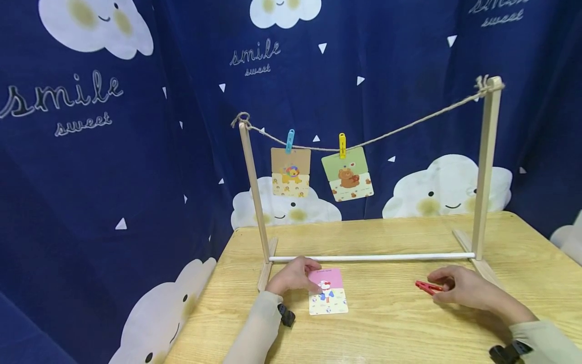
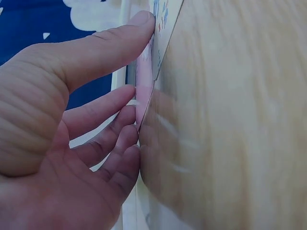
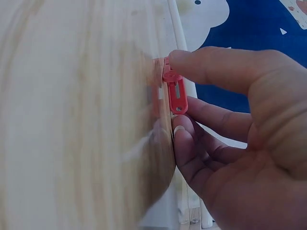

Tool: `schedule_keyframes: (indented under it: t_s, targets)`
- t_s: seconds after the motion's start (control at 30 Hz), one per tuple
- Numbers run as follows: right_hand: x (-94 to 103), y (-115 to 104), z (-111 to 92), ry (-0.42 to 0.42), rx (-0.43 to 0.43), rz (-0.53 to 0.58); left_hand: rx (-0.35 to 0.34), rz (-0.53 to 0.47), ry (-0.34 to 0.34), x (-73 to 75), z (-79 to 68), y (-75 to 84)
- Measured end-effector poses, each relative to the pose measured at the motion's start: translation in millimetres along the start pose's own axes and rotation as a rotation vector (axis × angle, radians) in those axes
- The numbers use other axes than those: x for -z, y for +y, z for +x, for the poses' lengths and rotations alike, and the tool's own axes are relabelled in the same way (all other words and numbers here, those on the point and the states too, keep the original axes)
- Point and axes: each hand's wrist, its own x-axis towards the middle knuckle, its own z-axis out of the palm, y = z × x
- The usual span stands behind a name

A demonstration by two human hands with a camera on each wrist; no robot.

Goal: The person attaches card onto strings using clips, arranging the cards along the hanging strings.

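Observation:
A pink and cream picture card (image 1: 334,301) with a white character in a red bow lies on the table in the head view. My left hand (image 1: 295,277) pinches it at its left side. In the left wrist view the thumb (image 2: 139,24) rests against the card (image 2: 145,72), with the other fingertips at its edge. To the right, my right hand (image 1: 468,288) pinches a small red clothespin (image 1: 427,287) at table level. The right wrist view shows this clothespin (image 3: 177,93) between thumb and fingers, close against the tabletop.
Behind the hands stands a wooden frame (image 1: 485,172) with a white bottom rod (image 1: 373,258) and a sagging string (image 1: 418,121). A blue clothespin (image 1: 290,140) holds a lion card (image 1: 291,189) there; a yellow clothespin (image 1: 342,144) holds a tilted bear card (image 1: 359,167).

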Motion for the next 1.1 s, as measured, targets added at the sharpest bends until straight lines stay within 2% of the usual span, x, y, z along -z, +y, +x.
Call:
schedule_keyframes:
  t_s: [0.6, 1.1]
  targets:
    - [-0.2, 2.0, 0.2, -0.020, -0.015, -0.004, -0.050, -0.030, -0.007, -0.7, 3.1, -1.8]
    - [-0.6, 0.8, -2.1, -0.019, -0.003, 0.014, -0.048, -0.038, -0.001, -1.3, 2.6, -0.7]
